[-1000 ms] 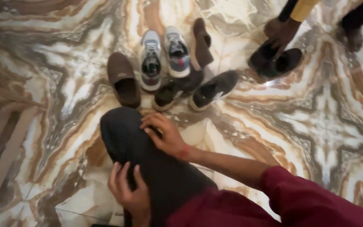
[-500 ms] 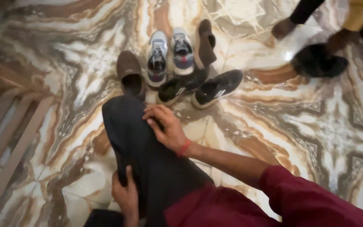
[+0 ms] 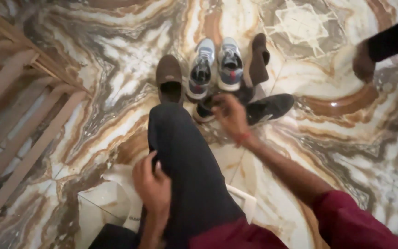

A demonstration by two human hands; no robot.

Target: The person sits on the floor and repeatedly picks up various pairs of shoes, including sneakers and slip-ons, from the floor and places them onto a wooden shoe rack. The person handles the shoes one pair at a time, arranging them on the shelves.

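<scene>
Lifted off the knee [image 3: 180, 152] since half a second earlier: right hand [image 3: 229, 115], fingers loosely apart, empty, reaching over the black sneaker [image 3: 268, 108] just beyond the fingertips. Left hand [image 3: 153, 186] wrapped around the trouser thigh. Pickup judged imminent.

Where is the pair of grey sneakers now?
In the head view the grey sneakers stand side by side on the marble floor, top centre, between the flat brown shoe on their left and the tipped brown shoe on their right.
</scene>
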